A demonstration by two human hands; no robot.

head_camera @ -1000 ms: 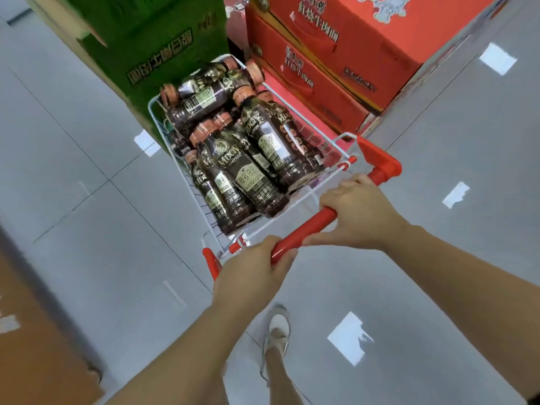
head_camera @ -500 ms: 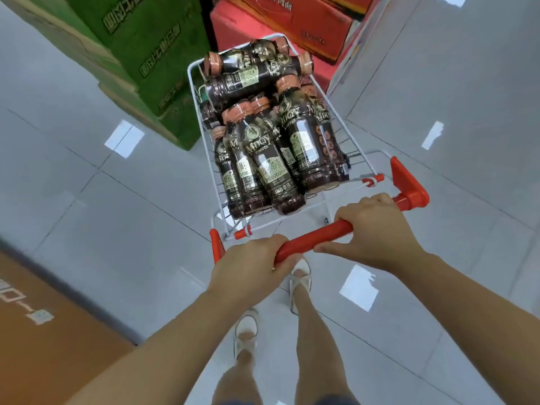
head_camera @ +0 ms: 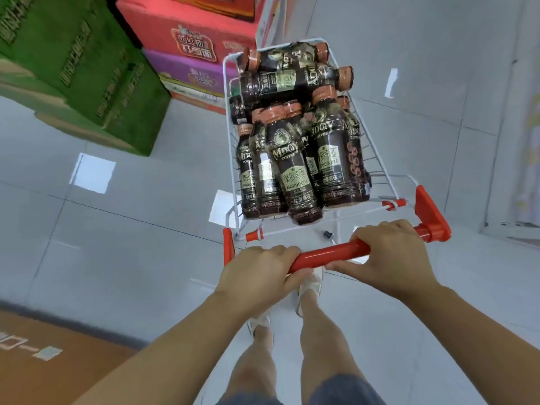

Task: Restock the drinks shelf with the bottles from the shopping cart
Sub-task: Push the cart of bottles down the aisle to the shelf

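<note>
Gripping red handle point(head_camera: 330, 254) with both hands, bottles point(head_camera: 295, 159) just beyond grip

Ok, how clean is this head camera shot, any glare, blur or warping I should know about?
Head view: wide-angle warping bows the floor tile lines; bright ceiling-light reflections glare off the glossy floor; the green cartons are soft with motion blur; the bottles, left hand and right hand on the red handle are sharp enough, labels readable.
</note>
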